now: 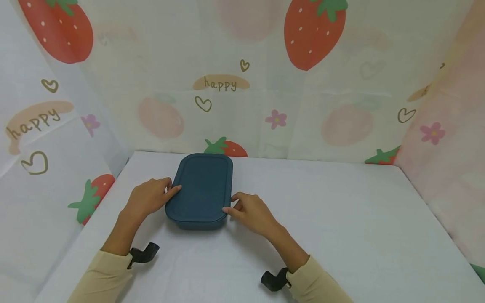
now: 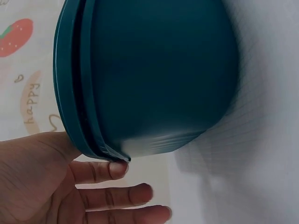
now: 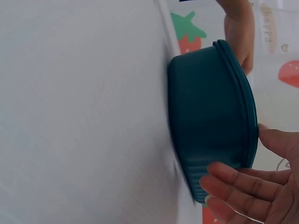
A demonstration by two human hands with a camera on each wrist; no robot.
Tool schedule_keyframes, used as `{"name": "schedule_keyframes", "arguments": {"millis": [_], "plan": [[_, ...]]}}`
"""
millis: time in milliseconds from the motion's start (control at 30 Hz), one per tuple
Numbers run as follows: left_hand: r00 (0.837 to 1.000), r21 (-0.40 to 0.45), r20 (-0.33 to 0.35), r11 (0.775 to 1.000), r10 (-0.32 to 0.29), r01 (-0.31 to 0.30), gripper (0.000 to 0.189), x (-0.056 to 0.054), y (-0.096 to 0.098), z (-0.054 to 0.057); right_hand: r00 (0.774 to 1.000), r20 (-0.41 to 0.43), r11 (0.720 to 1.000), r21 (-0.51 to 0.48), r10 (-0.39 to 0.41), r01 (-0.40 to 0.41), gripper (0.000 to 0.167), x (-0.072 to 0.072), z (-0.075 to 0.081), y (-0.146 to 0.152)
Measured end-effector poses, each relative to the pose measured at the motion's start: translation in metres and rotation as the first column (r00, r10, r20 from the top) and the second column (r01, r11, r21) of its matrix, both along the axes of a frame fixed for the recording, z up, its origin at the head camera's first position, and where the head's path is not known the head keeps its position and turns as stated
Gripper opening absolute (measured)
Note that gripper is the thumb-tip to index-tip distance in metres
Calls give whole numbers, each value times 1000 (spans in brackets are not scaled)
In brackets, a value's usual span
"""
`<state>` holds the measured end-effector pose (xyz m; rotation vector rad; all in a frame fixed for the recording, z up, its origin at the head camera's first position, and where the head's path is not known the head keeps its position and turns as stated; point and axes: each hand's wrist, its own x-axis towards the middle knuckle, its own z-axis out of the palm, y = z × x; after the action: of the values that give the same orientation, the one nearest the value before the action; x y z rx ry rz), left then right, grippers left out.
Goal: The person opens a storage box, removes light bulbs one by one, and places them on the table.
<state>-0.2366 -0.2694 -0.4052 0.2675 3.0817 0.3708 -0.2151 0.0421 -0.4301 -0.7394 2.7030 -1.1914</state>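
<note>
A dark teal food container [image 1: 198,226] with rounded corners stands on the white table, its flat lid [image 1: 204,185] covering the top. At its left edge, the left hand [image 1: 147,197] pinches the lid's rim, thumb on top and index finger underneath. In the left wrist view the other fingers [image 2: 117,197] extend below the rim, apart from the wall. On the opposite side the right hand [image 1: 255,213] pinches the lid's edge near the front corner. The right wrist view shows its thumb [image 3: 275,140] on the lid and fingers beside the ribbed side wall. What the container holds is hidden.
White cloth covers the table [image 1: 322,227]. Behind it hangs a backdrop [image 1: 303,105] printed with strawberries, flowers and hearts, and similar sheets close off the left and right sides. Each wrist carries a small black camera mount [image 1: 145,253]. The container stands toward the table's back left.
</note>
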Motion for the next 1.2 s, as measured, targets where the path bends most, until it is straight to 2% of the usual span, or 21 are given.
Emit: {"name": "schedule_keyframes", "arguments": {"millis": [200, 433, 667, 867, 1067, 1200], "plan": [[999, 26, -49, 1000, -8, 9, 37, 2, 3, 5, 1000, -8, 1000, -7, -11, 11, 46, 2, 3, 3], [997, 37, -71, 999, -10, 12, 37, 5, 9, 12, 999, -20, 999, -36, -33, 32, 44, 2, 17, 12], [995, 76, -94, 997, -24, 31, 40, 11, 18, 18, 999, -16, 992, -119, -43, 41, 38, 4, 32, 25], [996, 134, -92, 991, -20, 32, 38, 23, 23, 21, 999, 9, 995, -96, -35, 36, 38, 15, 34, 34], [989, 159, -111, 981, -96, 113, 35, 32, 37, 29, 998, 3, 996, -56, -65, 65, 39, 30, 34, 50], [989, 155, -92, 979, -116, 129, 34, 41, 48, 32, 998, -11, 997, -35, -62, 62, 37, 39, 35, 62]]}}
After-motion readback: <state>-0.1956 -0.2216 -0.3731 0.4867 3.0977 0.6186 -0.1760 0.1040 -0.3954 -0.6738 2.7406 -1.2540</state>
